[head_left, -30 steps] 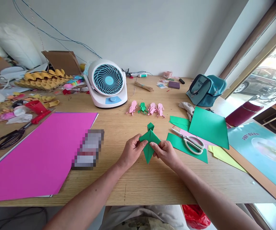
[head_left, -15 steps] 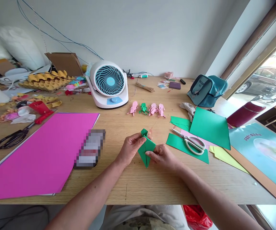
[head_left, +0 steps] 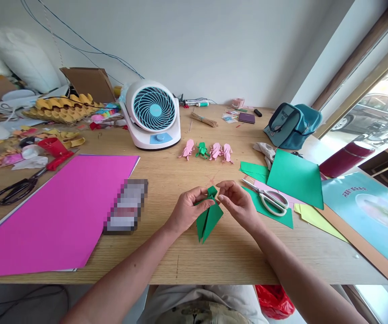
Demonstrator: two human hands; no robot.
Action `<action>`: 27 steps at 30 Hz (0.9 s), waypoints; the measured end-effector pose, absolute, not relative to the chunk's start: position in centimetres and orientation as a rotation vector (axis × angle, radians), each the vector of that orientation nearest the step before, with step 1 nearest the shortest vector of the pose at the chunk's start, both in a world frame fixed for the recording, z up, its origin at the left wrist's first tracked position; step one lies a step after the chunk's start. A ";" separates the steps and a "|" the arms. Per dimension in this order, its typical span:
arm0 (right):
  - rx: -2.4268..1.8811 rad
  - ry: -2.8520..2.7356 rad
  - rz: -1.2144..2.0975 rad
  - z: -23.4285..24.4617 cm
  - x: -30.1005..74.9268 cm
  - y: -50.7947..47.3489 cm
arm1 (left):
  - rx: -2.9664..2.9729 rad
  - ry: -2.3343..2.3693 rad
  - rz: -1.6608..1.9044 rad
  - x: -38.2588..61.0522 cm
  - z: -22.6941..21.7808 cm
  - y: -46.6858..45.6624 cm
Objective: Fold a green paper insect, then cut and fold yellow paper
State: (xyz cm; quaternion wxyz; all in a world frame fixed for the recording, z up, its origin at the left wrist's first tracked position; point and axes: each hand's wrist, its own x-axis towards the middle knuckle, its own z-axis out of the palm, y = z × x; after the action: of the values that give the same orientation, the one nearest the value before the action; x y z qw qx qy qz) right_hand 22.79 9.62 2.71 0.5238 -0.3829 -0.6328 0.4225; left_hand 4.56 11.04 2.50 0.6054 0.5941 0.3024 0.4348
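A partly folded green paper figure (head_left: 208, 217) is held just above the wooden table (head_left: 214, 256) at its near middle. My left hand (head_left: 189, 211) grips its upper left side, fingers closed on the paper. My right hand (head_left: 239, 202) pinches the small top fold of the same figure with thumb and forefinger. Beyond them stands a row of small finished figures, three pink (head_left: 220, 152) and one green (head_left: 200, 150).
White-handled scissors (head_left: 268, 198) lie on green sheets (head_left: 295, 177) to the right. A large pink sheet (head_left: 52, 211) covers the left, with black scissors (head_left: 11, 191) beside it. A white and blue fan (head_left: 153, 112), a teal bag (head_left: 293, 126) and a red bottle (head_left: 344, 159) stand farther back.
The figure's side flaps have been folded in, so it is narrower. My right hand has moved from its lower right side up to its top tip. My left hand keeps hold.
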 end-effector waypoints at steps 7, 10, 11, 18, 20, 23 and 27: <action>-0.904 -1.415 1.222 2.8 22.8 9.5 | 1.411 0.699 0.956 5.0 2.5 10.5; -0.946 -1.401 1.201 2.9 22.6 9.5 | 1.448 0.670 0.967 5.0 2.5 10.4; -0.959 -1.405 1.174 2.9 22.6 9.5 | 1.473 0.666 0.979 4.9 2.6 10.4; -0.974 -1.425 1.055 3.0 22.2 9.3 | 1.646 0.753 1.044 4.3 3.4 10.9; -0.970 -1.402 1.075 2.9 22.2 9.2 | 1.629 0.755 1.046 4.2 3.5 11.0; -0.952 -1.378 1.151 2.8 22.3 9.2 | 1.597 0.814 1.068 4.2 3.4 11.0; -0.944 -1.354 1.247 2.7 22.3 9.3 | 1.588 0.875 1.070 4.2 3.1 10.8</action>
State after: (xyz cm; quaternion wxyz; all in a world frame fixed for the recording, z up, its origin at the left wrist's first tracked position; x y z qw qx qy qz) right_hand 22.33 9.32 2.73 0.5112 -0.3922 -0.5625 0.5181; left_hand 4.23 10.80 3.13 0.4951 0.6554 0.3611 0.4415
